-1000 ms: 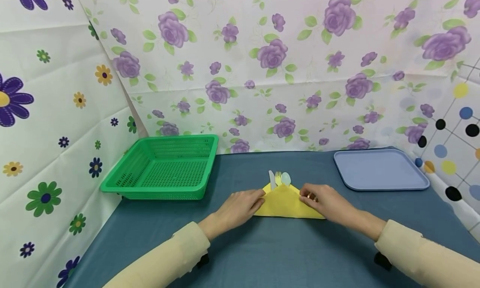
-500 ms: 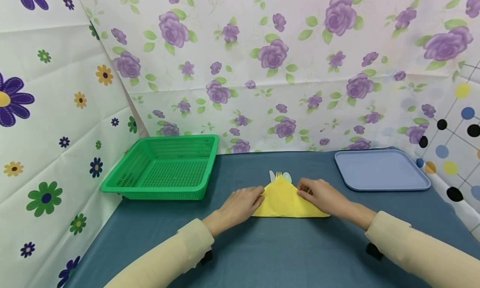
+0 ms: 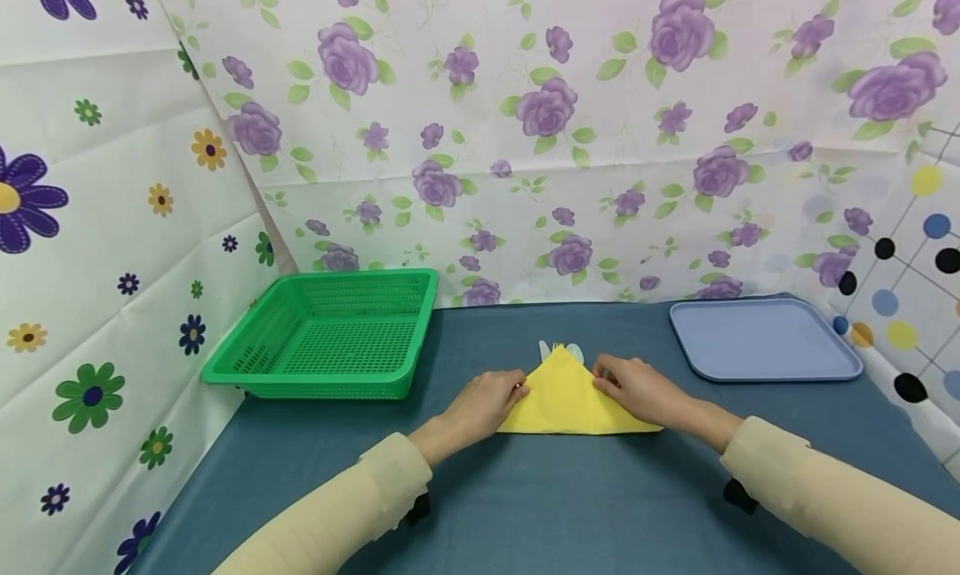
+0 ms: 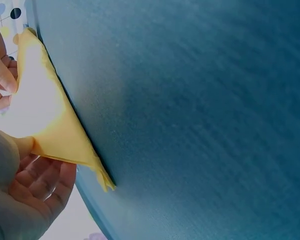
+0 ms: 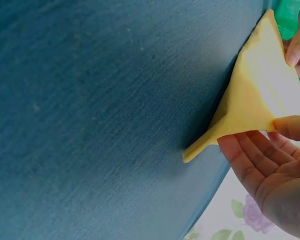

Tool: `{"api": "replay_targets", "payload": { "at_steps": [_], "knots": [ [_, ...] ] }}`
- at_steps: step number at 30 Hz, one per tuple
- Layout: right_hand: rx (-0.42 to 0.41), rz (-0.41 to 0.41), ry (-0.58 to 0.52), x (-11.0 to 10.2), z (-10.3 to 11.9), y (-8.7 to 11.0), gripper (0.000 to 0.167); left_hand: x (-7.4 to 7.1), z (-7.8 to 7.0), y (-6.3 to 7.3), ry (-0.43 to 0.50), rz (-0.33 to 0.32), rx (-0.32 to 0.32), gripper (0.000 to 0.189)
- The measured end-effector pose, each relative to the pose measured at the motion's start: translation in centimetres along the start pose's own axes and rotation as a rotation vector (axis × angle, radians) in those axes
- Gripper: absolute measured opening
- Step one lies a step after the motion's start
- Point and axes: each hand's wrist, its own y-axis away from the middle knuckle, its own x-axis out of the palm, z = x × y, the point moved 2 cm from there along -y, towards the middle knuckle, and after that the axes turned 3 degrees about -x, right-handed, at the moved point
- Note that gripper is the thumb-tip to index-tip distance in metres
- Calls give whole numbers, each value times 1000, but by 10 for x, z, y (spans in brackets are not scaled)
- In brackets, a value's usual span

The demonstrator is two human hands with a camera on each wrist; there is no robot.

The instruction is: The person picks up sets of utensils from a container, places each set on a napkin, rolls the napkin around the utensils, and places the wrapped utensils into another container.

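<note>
A yellow napkin [image 3: 564, 400], folded into a triangle, lies mid-table with its peak pointing away from me. Past the peak show the tips of a pale knife [image 3: 543, 351], a yellow fork [image 3: 558, 347] and a pale spoon [image 3: 575, 352]; the cloth hides the rest of them. My left hand [image 3: 486, 402] pinches the left slanted edge, its thumb on top and fingers beneath in the left wrist view. On the right slanted edge, my right hand [image 3: 641, 389] pinches the cloth the same way, fingers [image 5: 257, 152] spread under it. The napkin's lower corners hang out beyond both hands.
At the back left stands a green plastic basket [image 3: 318, 389] with perforated sides. A light blue tray [image 3: 765, 342] lies at the back right. Dark blue cloth [image 3: 555, 508] covers the table, and flowered sheets [image 3: 495, 125] hang behind and to the left.
The napkin's peak has moved up over the cutlery, so less of the knife, fork and spoon shows. My right hand has shifted slightly up and left; the left hand has shifted only slightly.
</note>
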Motion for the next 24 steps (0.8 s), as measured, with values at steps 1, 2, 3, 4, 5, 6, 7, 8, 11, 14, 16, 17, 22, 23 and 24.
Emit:
{"api": "replay_targets", "payload": {
  "at_steps": [1, 2, 3, 4, 5, 6, 7, 8, 11, 14, 16, 17, 22, 23, 24],
  "knots": [
    [7, 3, -3, 0, 0, 0, 8, 0, 1, 0, 7, 5, -3, 18],
    [12, 4, -3, 0, 0, -1, 8, 1, 1, -1, 9, 8, -6, 18],
    [19, 2, -2, 0, 0, -1, 7, 1, 2, -1, 10, 12, -11, 17],
    [23, 1, -2, 0, 0, -2, 7, 2, 2, -1, 11, 16, -15, 17],
    [27, 0, -3, 0, 0, -3, 6, 2, 2, -2, 11, 17, -19, 17],
    [30, 1, -2, 0, -1, -4, 6, 2, 2, -2, 9, 20, -24, 18],
    [35, 0, -4, 1, -1, -5, 6, 3, 2, -2, 6, 23, -31, 18],
    [38, -1, -3, 1, -1, -6, 6, 3, 2, -3, 2, 27, -39, 19],
    [41, 4, -5, 2, -3, -9, 7, 4, 2, -4, -21, 33, -64, 18],
    [43, 9, -6, 2, -5, -12, 9, 5, 0, -3, -77, 19, -66, 19],
    [42, 14, -8, 3, -5, -14, 10, 6, -3, -3, -138, -5, -34, 26],
    [41, 14, -8, 3, -5, -14, 11, 6, -5, -3, -170, -21, -6, 29],
    [51, 14, -12, 4, -6, -18, 12, 8, -18, -2, -285, -49, 178, 34],
    [49, 16, -12, 4, -5, -18, 12, 10, -20, -2, -290, -32, 212, 34],
    [56, 19, -13, 4, -6, -18, 12, 11, -22, -1, -292, -6, 240, 35]
  ]
}}
